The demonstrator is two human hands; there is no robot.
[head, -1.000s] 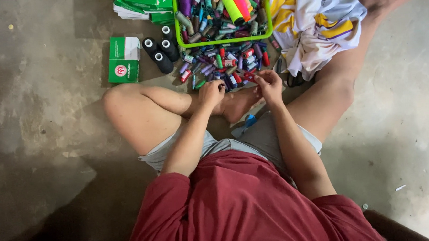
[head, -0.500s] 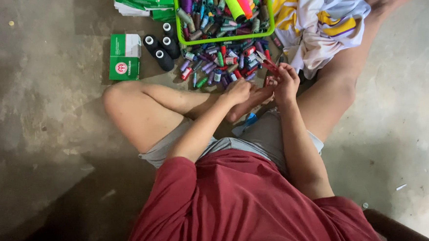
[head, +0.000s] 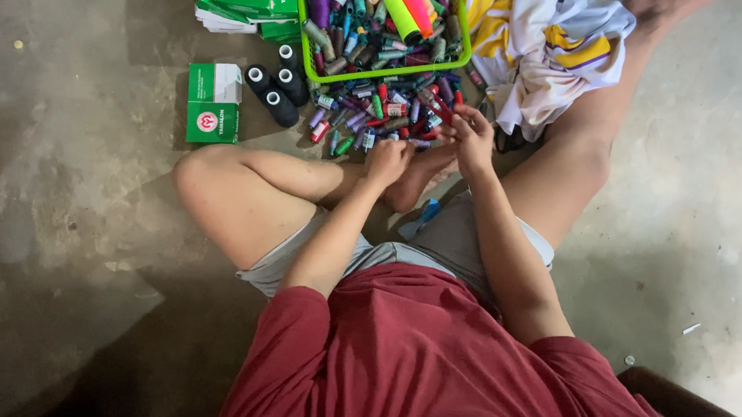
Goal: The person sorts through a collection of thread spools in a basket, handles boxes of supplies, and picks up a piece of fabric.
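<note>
Right hand [head: 472, 137] is raised at the near edge of a heap of small thread spools [head: 391, 113], its fingers curled and pinched together around something slim and red — what looks like a red spool [head: 438, 108], though the grip is partly hidden and how tightly it is closed cannot be told for certain. The red piece is seen slanting up and away from the fingertips, toward the heap, its long axis running roughly from lower right to upper left.

Left hand [head: 387, 159] is held lower and closer to the body, loosely closed, resting near a bare foot [head: 416, 181]; whether anything is held in it cannot be told.

Of the two, the right hand is the nearer to the loose spools, which lie on the concrete floor [head: 66, 207] just ahead of both hands. Beyond the heap a green basket [head: 381, 69] is filled with more spools, larger bright ones among them. To the left of the heap two black cones of thread [head: 272, 91] lie side by side, and further left a green and white box [head: 213, 102] is set — more such boxes are stacked above it. A white and yellow cloth [head: 540, 39] is bunched to the right, against the outstretched leg.
</note>
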